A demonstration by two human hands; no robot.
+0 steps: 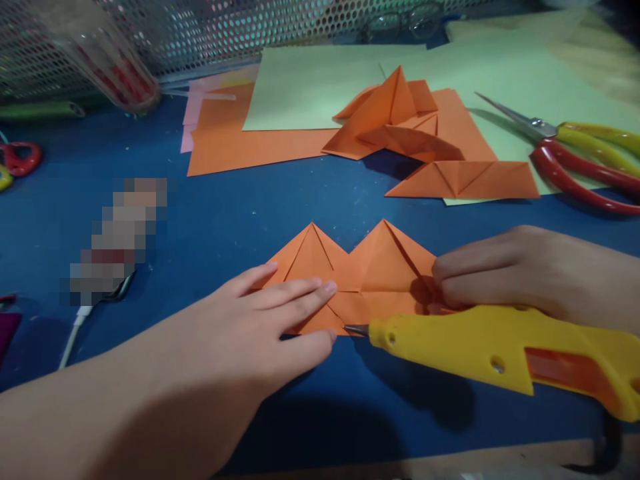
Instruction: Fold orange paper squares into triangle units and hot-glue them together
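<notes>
A folded orange paper (370, 273) with two pointed peaks lies on the blue tabletop. My left hand (280, 320) rests flat over its left half, fingers stretched out and pressing it down. At the paper's right end is my right hand (500, 270), fingers curled together at the edge; the fingertips are partly hidden. A yellow glue gun (450, 343) crosses in front of that hand, raised above the table with its dark nozzle at the paper's lower edge. Its handle runs out of frame, so what holds it up cannot be seen.
Folded orange pieces (395, 120) lie behind, on pale green sheets (310, 87). Red-and-yellow-handled scissors (555, 140) lie at the right. To the left are a blurred-out object (120, 233) with a white cable (73, 340), a clear jar (120, 73) and a perforated metal panel (225, 33).
</notes>
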